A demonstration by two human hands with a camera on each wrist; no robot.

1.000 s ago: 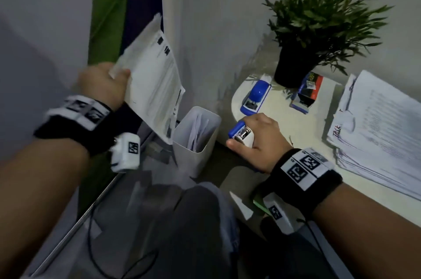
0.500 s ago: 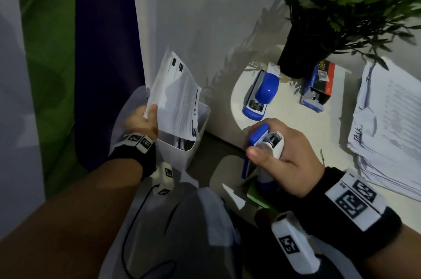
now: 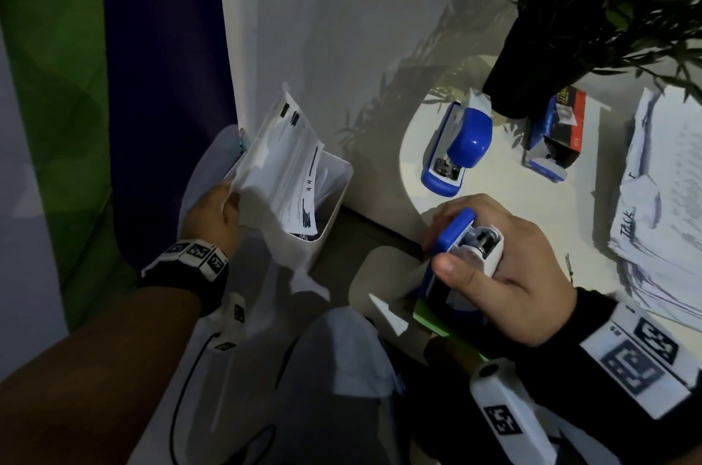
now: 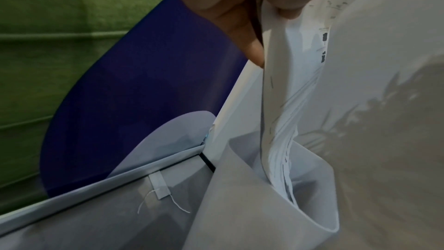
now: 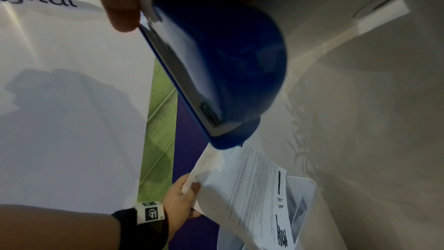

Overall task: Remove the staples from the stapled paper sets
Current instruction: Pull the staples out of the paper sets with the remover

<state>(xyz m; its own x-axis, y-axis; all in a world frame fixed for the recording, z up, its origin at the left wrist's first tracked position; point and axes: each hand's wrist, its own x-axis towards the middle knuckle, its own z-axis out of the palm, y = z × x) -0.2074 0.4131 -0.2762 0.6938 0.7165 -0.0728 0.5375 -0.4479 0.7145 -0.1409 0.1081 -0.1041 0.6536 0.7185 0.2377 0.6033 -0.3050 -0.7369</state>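
My left hand pinches a set of printed sheets by its edge. The set's lower end hangs inside a white bin on the floor beside the desk. In the left wrist view my fingers squeeze the sheets above the bin. My right hand grips a blue and white staple tool at the desk's near edge, away from the paper. The right wrist view shows that tool close up, with the left hand and sheets below it.
A second blue stapler and a box of staples lie on the white desk, next to a potted plant. A thick paper stack fills the desk's right side. A white partition stands behind the bin.
My left hand has come down with the sheets from chest height until their lower end entered the bin. My right hand has raised the staple tool off the desk edge.
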